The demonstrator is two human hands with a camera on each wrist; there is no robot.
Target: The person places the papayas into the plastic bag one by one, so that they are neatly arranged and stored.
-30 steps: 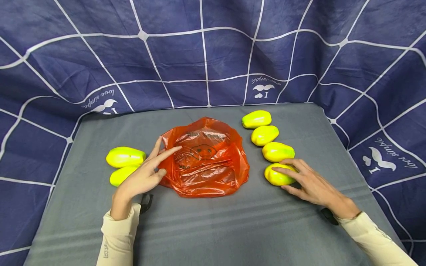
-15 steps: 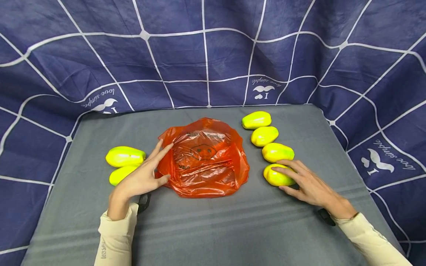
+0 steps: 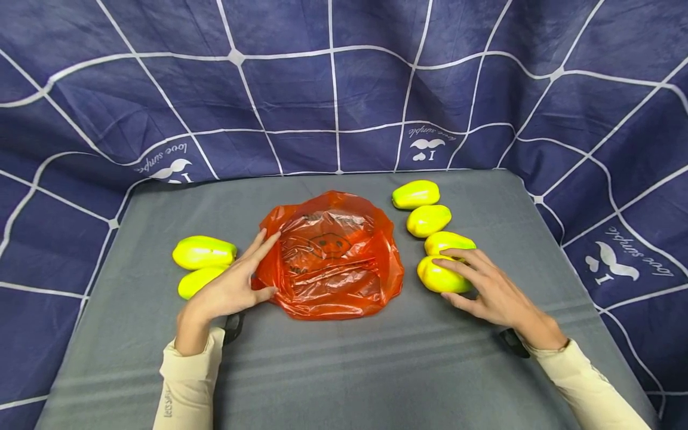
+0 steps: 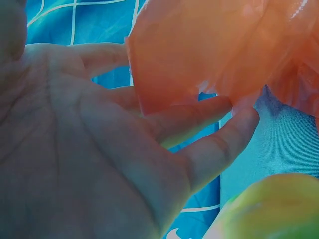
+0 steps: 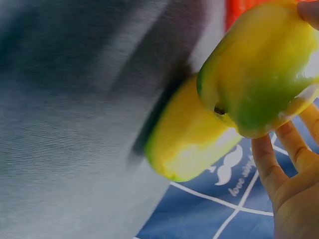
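Note:
My right hand (image 3: 491, 292) grips a yellow-green papaya (image 3: 439, 275), fingers over its far side and thumb at the near side. In the right wrist view, this papaya (image 5: 259, 69) is raised off the cloth, its small dark stem end showing. An orange-red plastic bag (image 3: 333, 301) lies mid-table, its mouth spread wide. At its left edge is my left hand (image 3: 231, 283), fingers extended and spread. In the left wrist view, the translucent bag (image 4: 184, 55) overlaps some fingers of the left hand (image 4: 99, 139). Another papaya (image 3: 448, 242) sits just behind the held one.
Two more papayas, a middle one (image 3: 429, 221) and a far one (image 3: 415, 194), continue the row on the right. Left of the bag, a papaya (image 3: 203, 252) and a second papaya (image 3: 197, 282) lie beside the left hand. A blue grid-patterned cloth (image 3: 301, 89) hangs behind the grey table (image 3: 344, 370).
My right hand has lifted the nearest papaya and shifted it slightly left and away from me. My left fingers have drawn back from over the bag's mouth to its left edge.

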